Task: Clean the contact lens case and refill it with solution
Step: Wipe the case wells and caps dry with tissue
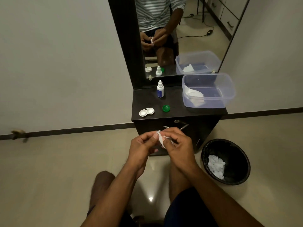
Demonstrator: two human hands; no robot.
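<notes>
Case [146, 112] on cabinet [177, 102], beyond hands.

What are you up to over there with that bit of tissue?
A person sits facing a dark dresser with a mirror. The left hand and right hand together pinch a small white tissue, perhaps wrapped round something hidden. On the dresser lie the open white lens case, one green cap, a solution bottle and a clear tub with tissues inside. A black bin on the floor holds crumpled tissue.
</notes>
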